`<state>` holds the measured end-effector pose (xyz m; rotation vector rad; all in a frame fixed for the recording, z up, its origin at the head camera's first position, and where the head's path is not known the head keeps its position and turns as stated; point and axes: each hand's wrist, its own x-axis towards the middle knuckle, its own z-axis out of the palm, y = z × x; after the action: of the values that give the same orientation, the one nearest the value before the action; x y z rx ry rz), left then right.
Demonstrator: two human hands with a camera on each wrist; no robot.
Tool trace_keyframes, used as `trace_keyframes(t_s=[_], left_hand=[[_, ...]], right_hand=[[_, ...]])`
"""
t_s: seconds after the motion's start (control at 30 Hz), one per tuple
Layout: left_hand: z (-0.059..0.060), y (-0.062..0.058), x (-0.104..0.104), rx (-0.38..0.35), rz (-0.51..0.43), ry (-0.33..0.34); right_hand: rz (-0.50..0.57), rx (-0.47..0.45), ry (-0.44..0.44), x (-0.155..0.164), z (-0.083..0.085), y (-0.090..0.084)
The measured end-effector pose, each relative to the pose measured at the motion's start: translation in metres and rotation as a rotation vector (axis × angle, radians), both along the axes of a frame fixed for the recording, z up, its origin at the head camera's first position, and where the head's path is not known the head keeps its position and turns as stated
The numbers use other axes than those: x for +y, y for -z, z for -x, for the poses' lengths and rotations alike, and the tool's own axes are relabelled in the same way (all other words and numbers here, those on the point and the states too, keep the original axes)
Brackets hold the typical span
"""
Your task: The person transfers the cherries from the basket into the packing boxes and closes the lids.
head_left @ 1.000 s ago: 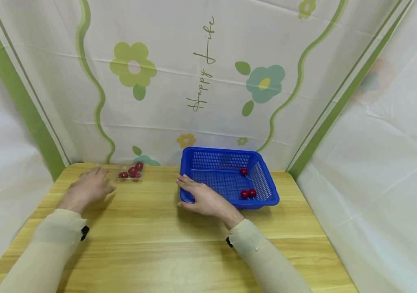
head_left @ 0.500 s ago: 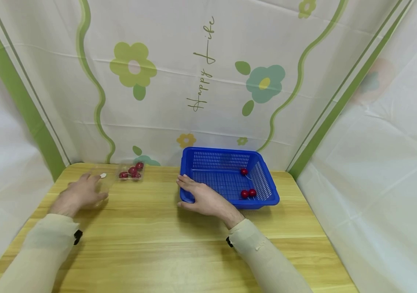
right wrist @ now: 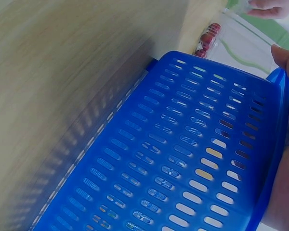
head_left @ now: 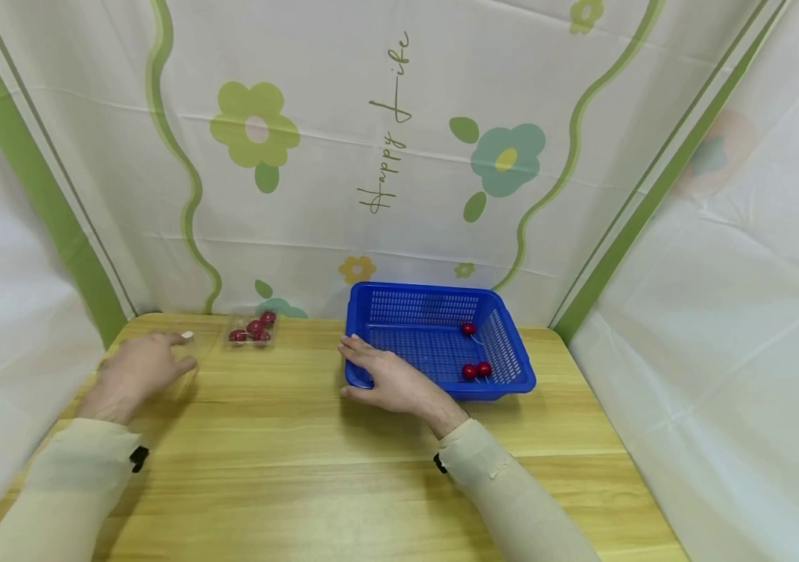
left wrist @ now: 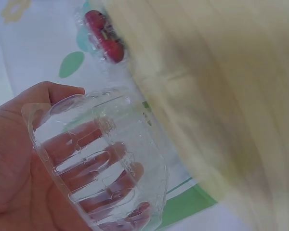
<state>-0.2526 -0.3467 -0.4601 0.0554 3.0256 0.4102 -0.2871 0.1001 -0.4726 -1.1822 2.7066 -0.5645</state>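
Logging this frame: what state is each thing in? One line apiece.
Blue basket: upright, open-topped.
Three cherries: inside the basket, two side by side, one apart.
Clear plastic box: holding several cherries; whether lidded, cannot tell.
Clear plastic shell: held, no cherries visible in it.
Left hand: gripping the shell.
Right hand: resting on a corner of the basket's rim.
Printed sheet: hanging, lightly creased.

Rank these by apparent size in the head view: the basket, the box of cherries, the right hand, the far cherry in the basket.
Largest to smallest:
1. basket
2. right hand
3. box of cherries
4. far cherry
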Motion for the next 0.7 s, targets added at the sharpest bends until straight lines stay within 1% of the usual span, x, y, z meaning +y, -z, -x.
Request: trace_keyframes(t_s=[0.1, 0.3, 0.5, 0.6, 0.7], left_hand=[[-0.002, -0.004, 0.001, 0.027, 0.015, -0.010], [-0.007, -0.013, 0.010, 0.080, 0.034, 0.002], [-0.014, -0.025, 0.030, 0.117, 0.008, 0.028], [-0.017, -0.028, 0.042, 0.147, -0.001, 0.048], [-0.019, -0.029, 0.054, 0.178, -0.002, 0.070]], right_hand=[[0.000, 0.000, 0.000, 0.000, 0.000, 0.000], [0.004, 0.000, -0.003, 0.000, 0.000, -0.001], [0.009, 0.001, -0.002, 0.000, -0.001, 0.000], [0.010, 0.002, -0.001, 0.000, -0.001, 0.000], [0.010, 0.004, 0.001, -0.001, -0.001, 0.000]])
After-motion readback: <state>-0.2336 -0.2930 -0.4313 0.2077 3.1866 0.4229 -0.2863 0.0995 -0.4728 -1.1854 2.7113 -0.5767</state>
